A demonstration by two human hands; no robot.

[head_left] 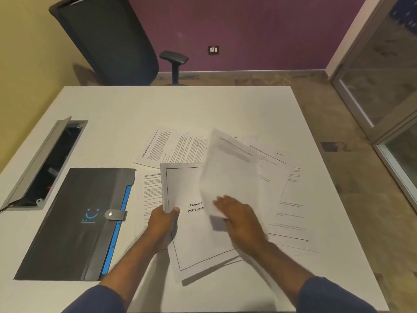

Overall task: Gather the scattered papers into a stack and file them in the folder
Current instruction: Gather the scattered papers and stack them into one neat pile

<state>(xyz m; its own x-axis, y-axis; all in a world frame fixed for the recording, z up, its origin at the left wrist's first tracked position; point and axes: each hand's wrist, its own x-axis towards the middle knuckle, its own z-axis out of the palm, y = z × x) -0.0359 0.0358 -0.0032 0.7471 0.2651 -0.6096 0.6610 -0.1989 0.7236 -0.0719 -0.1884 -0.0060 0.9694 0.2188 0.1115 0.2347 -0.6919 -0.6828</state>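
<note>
Left hand (163, 219) gripping title sheet (191, 222) by its edge, right hand (239, 213) pinching blurred page (230, 170), closed folder (74, 222) lying left on table (203, 105)

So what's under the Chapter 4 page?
A text page pokes out from under the Chapter 4 page on its left, and more pages lie beyond. The left hand holds it. Anything directly beneath is covered.

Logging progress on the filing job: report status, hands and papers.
Left hand gripping the Chapter 4 sheet. Right hand lifting a blurred sheet. Other papers loose on table; folder closed, snapped. Nothing blocking.
</note>
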